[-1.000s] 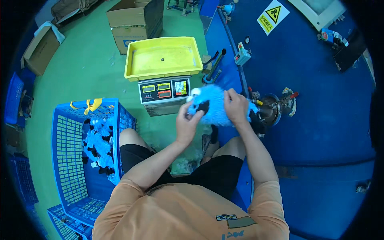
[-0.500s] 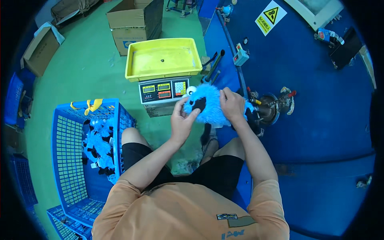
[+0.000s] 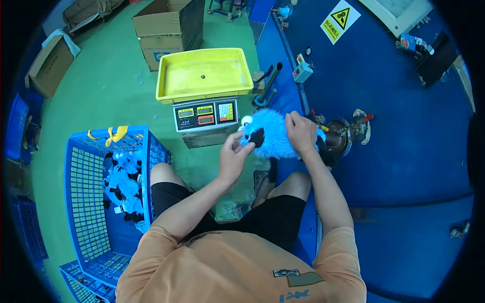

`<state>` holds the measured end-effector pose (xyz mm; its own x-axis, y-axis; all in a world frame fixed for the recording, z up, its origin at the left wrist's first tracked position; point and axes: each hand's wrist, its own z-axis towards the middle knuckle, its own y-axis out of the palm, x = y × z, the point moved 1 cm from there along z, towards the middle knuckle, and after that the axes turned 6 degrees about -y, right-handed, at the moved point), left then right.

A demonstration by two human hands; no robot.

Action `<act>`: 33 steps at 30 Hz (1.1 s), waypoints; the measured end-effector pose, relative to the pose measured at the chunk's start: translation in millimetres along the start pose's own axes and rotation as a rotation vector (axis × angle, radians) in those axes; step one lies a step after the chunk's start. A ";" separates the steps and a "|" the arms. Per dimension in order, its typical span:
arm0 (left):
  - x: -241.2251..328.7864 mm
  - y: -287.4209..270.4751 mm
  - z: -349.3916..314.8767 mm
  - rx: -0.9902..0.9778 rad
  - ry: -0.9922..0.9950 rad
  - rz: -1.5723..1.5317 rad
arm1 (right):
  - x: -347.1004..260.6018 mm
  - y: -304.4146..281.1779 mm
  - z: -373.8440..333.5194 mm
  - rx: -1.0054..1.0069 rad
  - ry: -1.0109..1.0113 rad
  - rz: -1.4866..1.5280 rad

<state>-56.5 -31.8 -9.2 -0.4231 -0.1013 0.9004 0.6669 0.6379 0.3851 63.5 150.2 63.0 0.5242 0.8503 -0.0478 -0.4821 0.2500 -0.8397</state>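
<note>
A fluffy blue plush toy (image 3: 275,132) with white bulging eyes and a black mouth is stretched between my two hands, in front of a metal nozzle (image 3: 339,139) on the blue machine. My left hand (image 3: 235,157) pinches the toy at its face, thumb by the mouth. My right hand (image 3: 301,132) grips the toy's other end from above, fingers curled into the fur, close to the nozzle. Whether the toy's far end is over the nozzle is hidden behind my right hand and wrist.
To my left stands a blue plastic crate (image 3: 86,197) holding several similar blue plush toys (image 3: 124,184). Ahead is a scale (image 3: 204,117) bearing a yellow tray (image 3: 202,91), with a cardboard box (image 3: 164,45) behind it. The blue machine panel (image 3: 399,136) fills the right side.
Both hands and the plush toy have shifted slightly to the right, toward the nozzle. Both hands keep their hold on it.
</note>
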 end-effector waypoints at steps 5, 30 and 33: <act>9.3 -27.3 -3.7 0.036 0.005 -0.065 | -31.8 5.5 11.0 -0.016 0.010 0.067; -17.7 23.6 -14.5 0.198 -0.243 -0.336 | -70.4 10.6 22.5 -0.155 -0.191 0.045; -31.4 32.6 -8.0 0.154 -0.192 -0.261 | -14.0 -3.7 5.9 -0.073 -0.232 -0.052</act>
<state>-16.6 -14.0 -23.3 -0.6844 -0.1400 0.7155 0.4271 0.7183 0.5491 53.8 140.1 70.0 0.3681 0.9227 0.1148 -0.4021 0.2693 -0.8751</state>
